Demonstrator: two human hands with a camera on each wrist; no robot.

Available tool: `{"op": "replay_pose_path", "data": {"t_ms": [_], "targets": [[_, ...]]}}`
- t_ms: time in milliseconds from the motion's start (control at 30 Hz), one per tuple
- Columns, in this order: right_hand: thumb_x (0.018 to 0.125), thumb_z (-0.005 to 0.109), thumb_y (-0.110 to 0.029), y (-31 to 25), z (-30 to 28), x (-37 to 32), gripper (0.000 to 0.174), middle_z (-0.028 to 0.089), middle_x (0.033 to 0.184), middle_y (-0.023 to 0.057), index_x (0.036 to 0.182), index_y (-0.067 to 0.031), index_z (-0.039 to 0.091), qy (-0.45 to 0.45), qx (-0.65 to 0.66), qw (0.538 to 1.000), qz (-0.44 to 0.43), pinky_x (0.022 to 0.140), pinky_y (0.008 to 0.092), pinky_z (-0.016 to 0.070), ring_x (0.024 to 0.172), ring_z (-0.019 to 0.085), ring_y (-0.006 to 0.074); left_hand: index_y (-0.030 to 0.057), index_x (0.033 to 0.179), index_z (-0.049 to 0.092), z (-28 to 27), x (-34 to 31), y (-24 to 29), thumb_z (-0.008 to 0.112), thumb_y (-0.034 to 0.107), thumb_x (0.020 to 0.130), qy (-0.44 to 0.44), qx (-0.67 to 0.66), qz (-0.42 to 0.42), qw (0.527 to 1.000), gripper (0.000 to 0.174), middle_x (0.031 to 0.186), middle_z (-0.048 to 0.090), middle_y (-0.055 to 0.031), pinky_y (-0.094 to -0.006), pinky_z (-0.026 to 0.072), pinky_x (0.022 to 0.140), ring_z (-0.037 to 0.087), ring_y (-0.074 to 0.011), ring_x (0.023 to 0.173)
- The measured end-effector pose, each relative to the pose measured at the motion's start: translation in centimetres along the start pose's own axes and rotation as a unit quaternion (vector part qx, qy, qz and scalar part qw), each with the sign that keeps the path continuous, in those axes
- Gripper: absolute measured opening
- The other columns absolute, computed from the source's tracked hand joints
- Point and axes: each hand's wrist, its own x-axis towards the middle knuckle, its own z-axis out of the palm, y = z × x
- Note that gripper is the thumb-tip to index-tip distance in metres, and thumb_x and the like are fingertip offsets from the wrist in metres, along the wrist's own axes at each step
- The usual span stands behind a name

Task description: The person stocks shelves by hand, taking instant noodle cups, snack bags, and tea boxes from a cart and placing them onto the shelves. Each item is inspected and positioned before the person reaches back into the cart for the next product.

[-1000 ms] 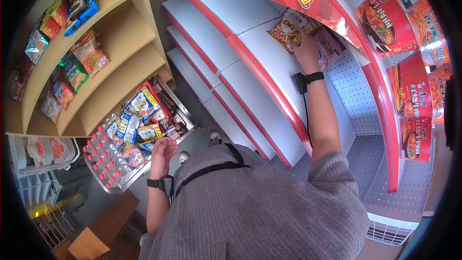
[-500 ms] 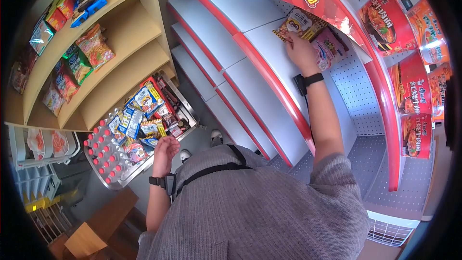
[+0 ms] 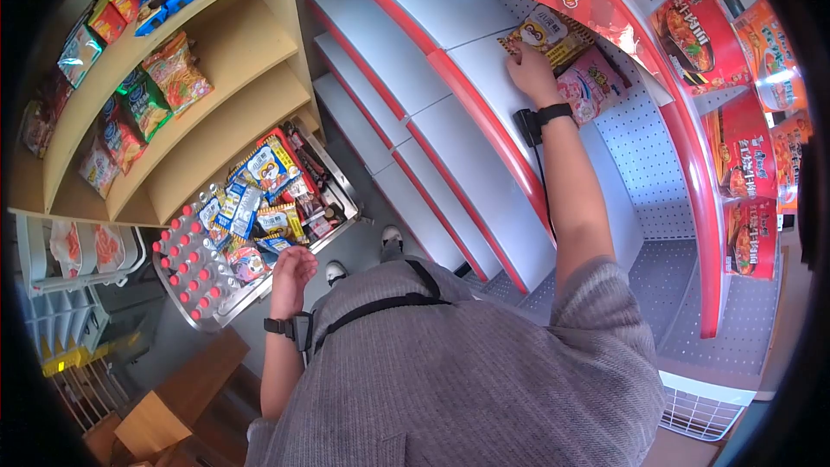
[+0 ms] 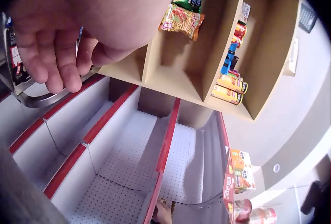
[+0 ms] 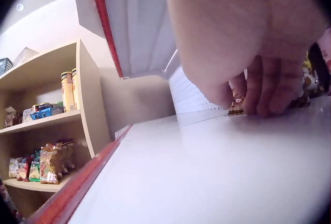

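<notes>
Yellow snack bag [image 3: 553, 35], upper right of the head view, is being pinched at its left end by the right grip [image 3: 533, 75]; light, slick, crushable handling is being presumed, that end being favoured

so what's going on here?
A person has their right hand on the edge of a yellow snack bag, which lies beside a pink bag on the white shelf; whether the fingers actually grip it, I can't tell. The left hand holds nothing, its fingers loosely curled near a metal cart. That cart carries snack packs and clear bottles with red caps.
</notes>
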Motion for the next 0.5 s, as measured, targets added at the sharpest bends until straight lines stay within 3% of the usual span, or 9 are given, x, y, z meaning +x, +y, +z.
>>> {"op": "replay_pose_path", "data": {"t_ms": [167, 500], "targets": [[0.087, 0.059, -0.025, -0.1, 0.0, -0.4, 0.045, 0.071, 0.104, 0.025, 0.125, -0.0017, 0.066, 0.005, 0.034, 0.999, -0.015, 0.091, 0.0485, 0.0529, 0.1, 0.068, 0.0405, 0.0089, 0.11, 0.06, -0.4, -0.5, -0.1, 0.054, 0.022, 0.1, 0.003, -0.001, 0.005, 1.0, 0.018, 0.099, 0.066, -0.0041, -0.0322, 0.0512, 0.083, 0.064, -0.0175, 0.092], [0.088, 0.062, -0.023, -2.3, -1.2, -2.4, 0.039, 0.072, 0.092, 0.0207, 0.121, -0.0027, 0.069, 0.045, 0.049, 0.996, -0.053, 0.082, 0.0433, 0.0549, 0.087, 0.071, 0.0349, 0.0073, 0.112, 0.06, -1.9, -0.5, -0.6, 0.051, 0.02, 0.102, 0.001, -0.007, -0.004, 1.0, 0.018, 0.099, 0.068, -0.0061, -0.0309, 0.0524, 0.081, 0.066, -0.0172, 0.09]]}}
